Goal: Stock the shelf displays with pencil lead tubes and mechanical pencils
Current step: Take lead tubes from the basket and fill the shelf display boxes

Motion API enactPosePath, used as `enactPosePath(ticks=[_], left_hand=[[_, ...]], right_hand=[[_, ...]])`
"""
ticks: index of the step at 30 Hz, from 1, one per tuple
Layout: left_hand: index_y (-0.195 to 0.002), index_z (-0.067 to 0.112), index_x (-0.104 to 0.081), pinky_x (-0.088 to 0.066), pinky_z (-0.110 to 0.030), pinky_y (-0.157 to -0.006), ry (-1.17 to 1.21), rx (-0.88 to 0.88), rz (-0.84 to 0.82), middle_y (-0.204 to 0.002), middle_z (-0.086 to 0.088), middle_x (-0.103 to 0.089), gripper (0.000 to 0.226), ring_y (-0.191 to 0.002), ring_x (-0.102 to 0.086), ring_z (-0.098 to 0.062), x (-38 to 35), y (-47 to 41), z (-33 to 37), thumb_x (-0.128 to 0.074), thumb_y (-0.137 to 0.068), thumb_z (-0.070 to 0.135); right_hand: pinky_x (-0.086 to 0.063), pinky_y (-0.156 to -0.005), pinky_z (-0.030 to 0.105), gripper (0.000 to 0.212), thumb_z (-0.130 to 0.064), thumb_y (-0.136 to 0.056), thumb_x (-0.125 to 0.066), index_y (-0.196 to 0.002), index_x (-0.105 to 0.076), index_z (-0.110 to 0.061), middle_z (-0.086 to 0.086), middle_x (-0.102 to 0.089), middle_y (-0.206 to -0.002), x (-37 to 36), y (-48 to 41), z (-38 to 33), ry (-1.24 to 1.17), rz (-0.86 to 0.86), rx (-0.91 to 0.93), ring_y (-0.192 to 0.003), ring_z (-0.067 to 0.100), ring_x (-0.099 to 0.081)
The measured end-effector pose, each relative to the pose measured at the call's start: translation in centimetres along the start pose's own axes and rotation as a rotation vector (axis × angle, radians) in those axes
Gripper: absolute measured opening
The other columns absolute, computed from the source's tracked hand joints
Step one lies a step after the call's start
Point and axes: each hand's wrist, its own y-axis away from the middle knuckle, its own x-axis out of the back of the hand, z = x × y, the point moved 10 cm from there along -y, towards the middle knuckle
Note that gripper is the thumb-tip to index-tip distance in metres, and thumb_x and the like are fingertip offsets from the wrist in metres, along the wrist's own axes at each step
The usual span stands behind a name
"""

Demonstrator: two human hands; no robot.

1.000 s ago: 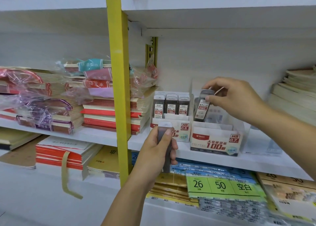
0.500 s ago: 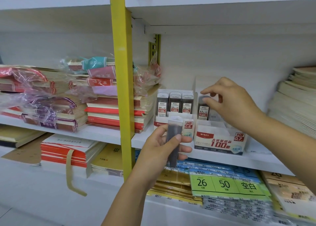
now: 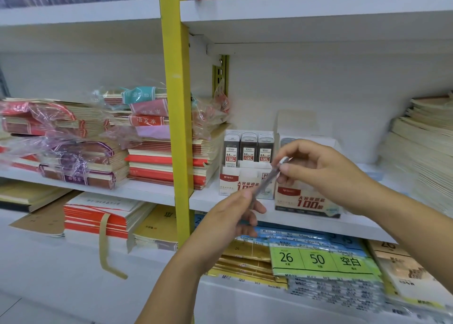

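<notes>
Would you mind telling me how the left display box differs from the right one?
The left display box is packed with three rows of upright lead tubes; the right display box shows just one tube top at its back left. The held tube crosses the left box's front; the right hand overlaps the right box. Both are white with red "100" print, side by side on one shelf.

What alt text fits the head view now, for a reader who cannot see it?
The left hand and right hand hold one lead tube slantwise between them, in front of the left box and the right box on a white shelf. The left box shows three tubes in its front row.
</notes>
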Motion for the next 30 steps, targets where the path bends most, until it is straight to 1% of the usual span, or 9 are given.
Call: enactPosePath(ticks=[3,5,9,14,17,20,23,26,30], left_hand=[[-0.112,0.046,-0.07,-0.055,-0.02,-0.072,-0.075,-0.067,0.074,-0.097,0.016,-0.073,0.026,-0.081,-0.067,-0.005,0.7,0.0,0.5,-0.065,-0.097,0.026],[-0.107,0.043,-0.072,-0.056,-0.018,-0.069,-0.107,-0.121,0.137,-0.102,0.019,-0.074,0.027,-0.086,-0.069,-0.002,1.0,-0.1,1.0,-0.074,-0.091,0.021],[-0.1,0.037,-0.071,-0.056,-0.016,-0.065,-0.099,-0.156,0.204,-0.096,0.022,-0.075,0.025,-0.085,-0.07,0.002,0.9,-0.2,1.2,-0.077,-0.087,0.017],[-0.095,0.039,-0.072,-0.058,-0.018,-0.066,-0.119,-0.183,0.229,-0.095,0.021,-0.075,0.024,-0.086,-0.069,-0.001,0.6,-0.5,1.4,-0.078,-0.086,0.018],[-0.103,0.044,-0.07,-0.057,-0.018,-0.076,-0.262,-0.24,0.309,-0.102,0.025,-0.07,0.021,-0.096,-0.065,0.001,1.4,-0.6,2.1,-0.074,-0.089,0.03],[-0.125,0.042,-0.06,-0.039,-0.007,-0.094,-0.622,-0.366,0.528,-0.119,0.033,-0.052,0.033,-0.116,-0.047,0.007,3.6,0.1,3.8,-0.065,-0.093,0.039],[-0.146,0.028,-0.045,-0.016,-0.009,-0.108,-0.947,-0.409,0.612,-0.148,0.012,-0.039,0.053,-0.136,-0.029,-0.003,4.3,0.3,4.1,-0.062,-0.096,0.032],[-0.155,0.03,-0.029,-0.013,-0.013,-0.111,-0.997,-0.405,0.567,-0.16,0.01,-0.029,0.066,-0.142,-0.021,-0.005,4.5,0.0,2.9,-0.06,-0.097,0.029],[-0.158,0.033,-0.019,-0.021,-0.019,-0.114,-0.96,-0.388,0.54,-0.16,0.015,-0.03,0.068,-0.141,-0.021,0.0,5.2,-0.2,1.5,-0.054,-0.099,0.036]], right_hand=[[-0.056,-0.078,0.026,0.015,-0.019,-0.091,-0.062,-0.094,-0.072,-0.031,-0.006,-0.074,-0.096,0.5,0.4,0.9,-0.004,0.037,-0.033,-0.087,0.01,-0.07],[-0.056,-0.074,0.02,0.019,-0.014,-0.09,-0.065,-0.098,-0.07,-0.03,-0.007,-0.075,-0.098,0.7,0.7,1.3,-0.061,0.097,-0.045,-0.089,0.009,-0.071],[-0.056,-0.066,0.021,0.026,-0.008,-0.084,-0.07,-0.108,-0.063,-0.015,0.005,-0.075,-0.092,1.2,0.9,1.8,-0.27,0.181,-0.075,-0.084,0.02,-0.073],[-0.056,-0.064,0.027,0.019,-0.013,-0.086,-0.069,-0.103,-0.064,-0.018,0.002,-0.076,-0.089,1.3,0.8,1.9,-0.142,0.163,-0.073,-0.077,0.02,-0.073],[-0.057,-0.062,0.026,0.017,-0.014,-0.085,-0.07,-0.099,-0.064,-0.023,-0.001,-0.075,-0.089,2.7,0.1,0.4,-0.066,0.234,0.016,-0.076,0.019,-0.073],[-0.059,-0.068,0.027,0.021,-0.013,-0.087,-0.069,-0.096,-0.062,-0.031,-0.005,-0.074,-0.092,4.2,-1.5,-2.6,-0.018,0.339,0.169,-0.082,0.015,-0.072],[-0.057,-0.074,0.022,0.027,-0.014,-0.088,-0.069,-0.092,-0.059,-0.04,-0.013,-0.071,-0.089,3.1,-3.8,-4.9,0.198,0.354,0.271,-0.086,0.005,-0.069],[-0.052,-0.075,0.015,0.026,-0.013,-0.089,-0.068,-0.096,-0.057,-0.036,-0.02,-0.065,-0.087,0.3,-6.2,-5.6,0.41,0.294,0.313,-0.085,-0.003,-0.063],[-0.048,-0.07,0.016,0.018,-0.018,-0.09,-0.065,-0.101,-0.059,-0.032,-0.016,-0.06,-0.093,-2.6,-8.9,-4.5,0.61,0.176,0.277,-0.082,0.0,-0.058]])
